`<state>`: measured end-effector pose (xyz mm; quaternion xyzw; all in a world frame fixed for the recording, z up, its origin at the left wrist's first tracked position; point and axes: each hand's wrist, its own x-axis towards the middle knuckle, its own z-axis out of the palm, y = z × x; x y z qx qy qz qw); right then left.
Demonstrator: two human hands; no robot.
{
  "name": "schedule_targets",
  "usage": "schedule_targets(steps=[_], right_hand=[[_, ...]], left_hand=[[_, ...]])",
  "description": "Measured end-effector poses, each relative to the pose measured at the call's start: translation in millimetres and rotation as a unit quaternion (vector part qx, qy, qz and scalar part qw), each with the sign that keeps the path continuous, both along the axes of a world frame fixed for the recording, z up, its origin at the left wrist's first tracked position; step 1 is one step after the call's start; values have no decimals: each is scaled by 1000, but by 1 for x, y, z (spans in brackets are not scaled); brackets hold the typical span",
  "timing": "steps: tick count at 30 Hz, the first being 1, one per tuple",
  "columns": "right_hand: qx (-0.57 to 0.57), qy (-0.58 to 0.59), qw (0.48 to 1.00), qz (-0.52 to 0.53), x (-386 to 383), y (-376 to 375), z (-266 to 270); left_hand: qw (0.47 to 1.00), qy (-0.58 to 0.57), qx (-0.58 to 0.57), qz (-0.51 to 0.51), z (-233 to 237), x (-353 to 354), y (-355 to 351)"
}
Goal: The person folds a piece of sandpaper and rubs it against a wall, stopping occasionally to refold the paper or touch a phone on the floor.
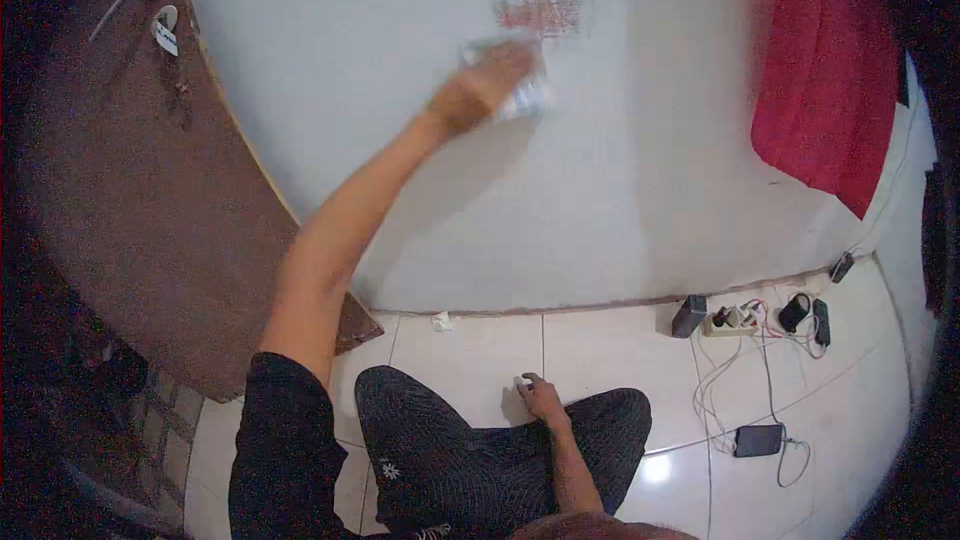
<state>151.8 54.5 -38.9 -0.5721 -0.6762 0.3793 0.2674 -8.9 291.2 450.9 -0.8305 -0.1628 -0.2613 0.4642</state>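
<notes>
My left hand is raised to the pale wall, fingers wrapped round a white and blue cloth, blurred by motion. Just above it on the wall is a reddish-brown scribbled patch. Low down, between my knees, my right hand is near the tiled floor, its fingers curled round a small whitish object whose kind is too small to tell.
A brown door with a metal handle stands at the left. Red fabric hangs at the right. On the floor lie a power strip, a black box, cables, a phone and a white scrap.
</notes>
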Motion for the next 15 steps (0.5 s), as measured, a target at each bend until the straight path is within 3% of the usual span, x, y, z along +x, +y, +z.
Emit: schedule_targets(steps=[1, 2, 3, 6, 9, 12, 15], right_hand=[[-1, 1, 1000, -2, 0, 0, -1], [11, 7, 1000, -4, 0, 0, -2], [23, 12, 1000, -5, -1, -1, 0], [-1, 4, 1000, -12, -2, -5, 15], [32, -5, 999, -16, -3, -5, 14], [-37, 28, 999, -11, 2, -7, 24], [-34, 5, 999, -5, 1, -4, 18]], left_hand=[[989, -25, 131, 69, 21, -7, 8], [985, -158, 57, 37, 42, -8, 1], [966, -243, 87, 23, 57, -9, 3], [955, -273, 117, 15, 57, 1, 6], [998, -40, 51, 16, -8, 9, 9], [984, 180, -7, 1, -70, 11, -1], [984, 169, 18, -50, -54, 8, -6]])
